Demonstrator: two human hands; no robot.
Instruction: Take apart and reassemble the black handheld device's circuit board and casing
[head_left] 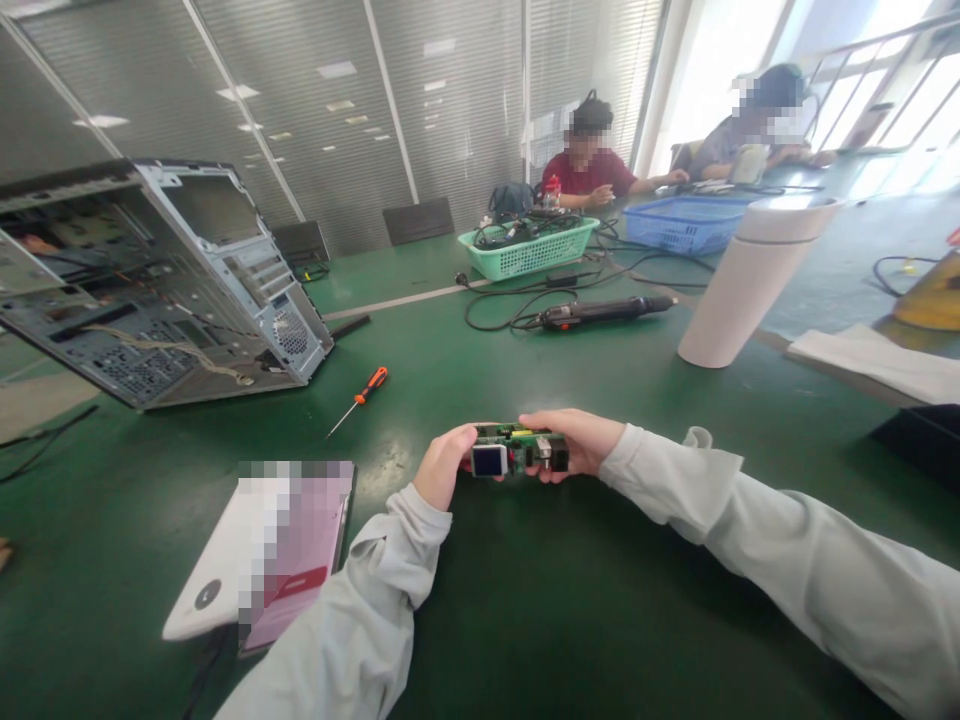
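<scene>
Between both hands, just above the green table [465,620], I hold a small green circuit board [519,455] with a square dark-screened part and metal and black connectors along its edge. My left hand [444,462] grips its left end, thumb on top. Around the right end my right hand [577,442] is closed, with fingertips showing underneath. A screwdriver [366,393] with an orange and black handle lies to the left beyond my left hand. Farther off lies a black power screwdriver [600,313] with its cord.
An opened computer case [217,300] stands tilted at the left. A white and pink pad [300,560] lies by my left forearm. A pale tumbler [739,290] stands right. Behind are a green basket [532,255] of cables, a blue basket [686,230] and two people seated.
</scene>
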